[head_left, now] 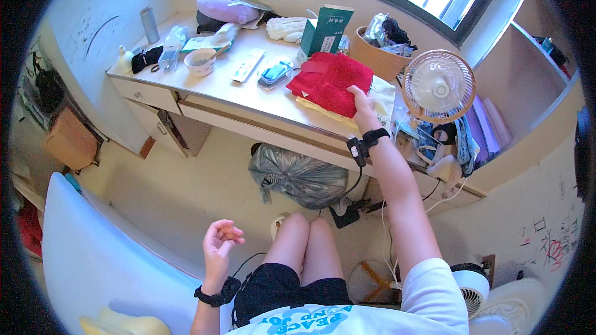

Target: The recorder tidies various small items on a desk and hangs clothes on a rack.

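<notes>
My right hand (362, 103) reaches to the desk and grips the right edge of a folded red garment (329, 80). Its thumb lies on top of the cloth, while the other fingers are mostly hidden. Beneath the red cloth, pale yellow fabric (326, 111) peeks out along the front, and more light fabric (383, 96) shows at the right. Low over the lap hangs my left hand (222, 241), fingers loosely bent and thumb apart, holding nothing. Both wrists wear black bands.
Along the desk stand a bowl (200, 63), a blue packet (276, 72), a green box (326, 30), a woven basket (382, 56) and a round fan (438, 85). A grey plastic bag (301, 174) sits under the desk. A white curved surface (105, 242) rises at the left.
</notes>
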Action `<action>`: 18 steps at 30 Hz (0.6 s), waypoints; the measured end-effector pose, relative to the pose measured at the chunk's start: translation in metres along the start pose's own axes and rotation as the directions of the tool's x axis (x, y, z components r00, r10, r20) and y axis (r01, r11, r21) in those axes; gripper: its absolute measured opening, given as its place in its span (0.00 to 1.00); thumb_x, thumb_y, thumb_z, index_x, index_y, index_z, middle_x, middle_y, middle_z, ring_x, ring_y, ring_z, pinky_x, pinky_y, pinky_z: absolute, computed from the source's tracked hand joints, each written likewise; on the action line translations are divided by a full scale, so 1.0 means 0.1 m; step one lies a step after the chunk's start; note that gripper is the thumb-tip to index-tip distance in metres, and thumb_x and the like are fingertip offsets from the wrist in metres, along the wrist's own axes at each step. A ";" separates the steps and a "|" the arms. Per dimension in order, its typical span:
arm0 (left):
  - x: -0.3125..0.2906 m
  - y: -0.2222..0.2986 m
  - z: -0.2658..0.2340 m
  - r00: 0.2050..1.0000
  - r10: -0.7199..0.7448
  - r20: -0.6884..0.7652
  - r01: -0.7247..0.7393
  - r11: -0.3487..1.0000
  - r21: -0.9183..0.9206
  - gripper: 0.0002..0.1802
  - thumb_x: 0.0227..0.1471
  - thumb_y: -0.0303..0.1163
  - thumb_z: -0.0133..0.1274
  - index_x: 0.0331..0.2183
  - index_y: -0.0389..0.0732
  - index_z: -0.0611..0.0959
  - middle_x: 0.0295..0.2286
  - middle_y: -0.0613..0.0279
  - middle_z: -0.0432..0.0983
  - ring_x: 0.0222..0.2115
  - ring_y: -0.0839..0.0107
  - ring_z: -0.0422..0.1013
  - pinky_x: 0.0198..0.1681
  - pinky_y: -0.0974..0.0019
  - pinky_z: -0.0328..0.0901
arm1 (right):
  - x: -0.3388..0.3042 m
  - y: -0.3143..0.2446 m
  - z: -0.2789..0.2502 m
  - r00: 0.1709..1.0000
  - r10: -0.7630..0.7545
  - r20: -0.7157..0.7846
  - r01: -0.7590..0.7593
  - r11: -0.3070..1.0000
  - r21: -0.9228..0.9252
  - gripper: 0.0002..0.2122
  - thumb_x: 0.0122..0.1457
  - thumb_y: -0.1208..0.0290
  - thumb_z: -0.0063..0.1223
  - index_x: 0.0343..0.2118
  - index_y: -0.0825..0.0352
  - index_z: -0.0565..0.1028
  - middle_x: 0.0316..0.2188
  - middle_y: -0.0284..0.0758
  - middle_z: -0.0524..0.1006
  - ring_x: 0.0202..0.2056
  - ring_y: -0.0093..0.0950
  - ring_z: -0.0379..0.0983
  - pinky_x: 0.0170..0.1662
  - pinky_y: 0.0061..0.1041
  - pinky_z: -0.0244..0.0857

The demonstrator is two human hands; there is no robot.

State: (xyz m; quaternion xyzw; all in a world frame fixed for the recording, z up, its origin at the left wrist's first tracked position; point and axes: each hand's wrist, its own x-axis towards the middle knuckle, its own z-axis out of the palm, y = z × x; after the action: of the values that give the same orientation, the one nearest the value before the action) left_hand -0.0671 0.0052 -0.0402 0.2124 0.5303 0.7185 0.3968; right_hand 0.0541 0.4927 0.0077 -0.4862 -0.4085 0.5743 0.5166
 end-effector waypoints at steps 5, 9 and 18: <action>0.00 0.06 -0.05 1.000 -0.020 0.019 0.021 0.999 -0.025 0.21 0.40 0.13 0.40 0.41 0.35 0.70 0.31 0.57 0.72 0.28 0.71 0.71 0.37 0.68 0.68 | -0.48 -0.31 -0.01 0.997 -0.082 0.003 0.080 0.987 0.141 0.18 0.39 0.79 0.56 0.38 0.71 0.69 0.32 0.38 0.73 0.33 0.34 0.72 0.37 0.34 0.70; 0.11 0.05 0.00 0.982 -0.091 0.168 0.100 0.994 -0.044 0.19 0.42 0.15 0.41 0.41 0.34 0.70 0.32 0.56 0.72 0.31 0.70 0.72 0.40 0.64 0.69 | -0.77 -0.53 -0.20 0.977 -0.197 0.082 0.181 0.969 0.170 0.18 0.41 0.82 0.53 0.40 0.69 0.67 0.34 0.38 0.73 0.31 0.32 0.73 0.35 0.32 0.71; 0.53 -0.01 0.52 0.735 -0.116 0.669 0.395 0.874 -0.282 0.41 0.51 0.53 0.47 0.55 0.33 0.58 0.56 0.46 0.53 0.57 0.58 0.51 0.58 0.55 0.51 | -1.89 -0.90 -0.73 0.897 0.065 0.437 -0.122 0.987 0.104 0.06 0.48 0.76 0.48 0.31 0.68 0.70 0.26 0.35 0.74 0.29 0.27 0.74 0.35 0.30 0.71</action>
State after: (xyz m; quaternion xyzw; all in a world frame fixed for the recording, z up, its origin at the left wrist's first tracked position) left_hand -0.0604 0.0779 -0.0292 0.2774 0.2291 0.6350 0.6836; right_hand 0.1425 0.3149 0.1068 -0.3315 -0.4512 0.7169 0.4154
